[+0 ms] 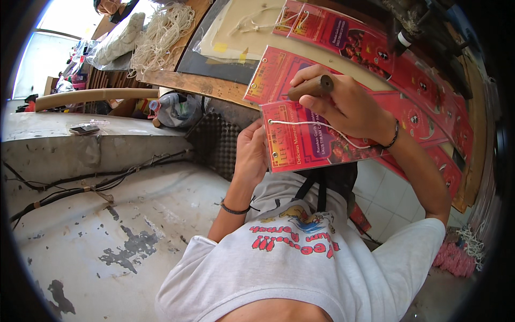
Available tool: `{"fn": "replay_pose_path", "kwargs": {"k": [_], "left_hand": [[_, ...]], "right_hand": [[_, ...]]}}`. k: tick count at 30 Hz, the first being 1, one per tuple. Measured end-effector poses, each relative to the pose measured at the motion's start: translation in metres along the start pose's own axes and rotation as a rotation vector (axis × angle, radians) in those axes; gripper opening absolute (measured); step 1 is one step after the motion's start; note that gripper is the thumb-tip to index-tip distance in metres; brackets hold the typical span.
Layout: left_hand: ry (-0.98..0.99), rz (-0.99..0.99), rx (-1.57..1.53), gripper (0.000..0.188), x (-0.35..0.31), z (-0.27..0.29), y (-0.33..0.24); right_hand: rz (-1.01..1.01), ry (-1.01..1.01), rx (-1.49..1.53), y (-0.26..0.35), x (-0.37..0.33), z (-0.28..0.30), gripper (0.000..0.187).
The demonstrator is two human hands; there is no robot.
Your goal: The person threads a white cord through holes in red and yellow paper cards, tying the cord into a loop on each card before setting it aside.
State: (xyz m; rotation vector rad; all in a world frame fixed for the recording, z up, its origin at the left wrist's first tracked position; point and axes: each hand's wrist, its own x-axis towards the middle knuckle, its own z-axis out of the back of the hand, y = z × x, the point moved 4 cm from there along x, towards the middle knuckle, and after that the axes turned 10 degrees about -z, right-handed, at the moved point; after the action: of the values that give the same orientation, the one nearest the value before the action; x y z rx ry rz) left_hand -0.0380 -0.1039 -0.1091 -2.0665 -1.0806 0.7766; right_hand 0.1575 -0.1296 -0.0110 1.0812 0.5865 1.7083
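Observation:
My left hand (250, 153) is closed on the left edge of a red printed card (300, 142), with some of its fingers hidden behind it. A white cord (300, 123) comes out of a hole near that edge and runs across the card to below my right wrist. Over the card, my right hand (351, 107) is wrapped around a brown rod-like handle (312, 87), whose round end has a small dark hole. The handle's other end is hidden by my fingers. Just beyond lies another red card (268, 72) with eyelets on the wooden table (214, 86).
More red cards (332, 32), some with white cords, spread along the table's right side. A heap of white cord (163, 40) lies at the far left. A dark machine-like object (424, 32) stands at the far right. Pink cord (456, 258) hangs lower right.

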Motion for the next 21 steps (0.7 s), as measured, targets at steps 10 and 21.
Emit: {"fn": "replay_pose_path", "kwargs": {"k": [10,21], "left_hand": [[0.073,-0.138,0.088,0.02,-0.005,0.002,-0.005],[0.161,-0.611,0.549,0.007,-0.004,0.002,-0.018]], "right_hand": [[-0.062,0.073,-0.012,0.005,0.0,0.003,0.018],[-0.095,0.084,0.021,0.003,-0.002,0.0,0.019]]}}
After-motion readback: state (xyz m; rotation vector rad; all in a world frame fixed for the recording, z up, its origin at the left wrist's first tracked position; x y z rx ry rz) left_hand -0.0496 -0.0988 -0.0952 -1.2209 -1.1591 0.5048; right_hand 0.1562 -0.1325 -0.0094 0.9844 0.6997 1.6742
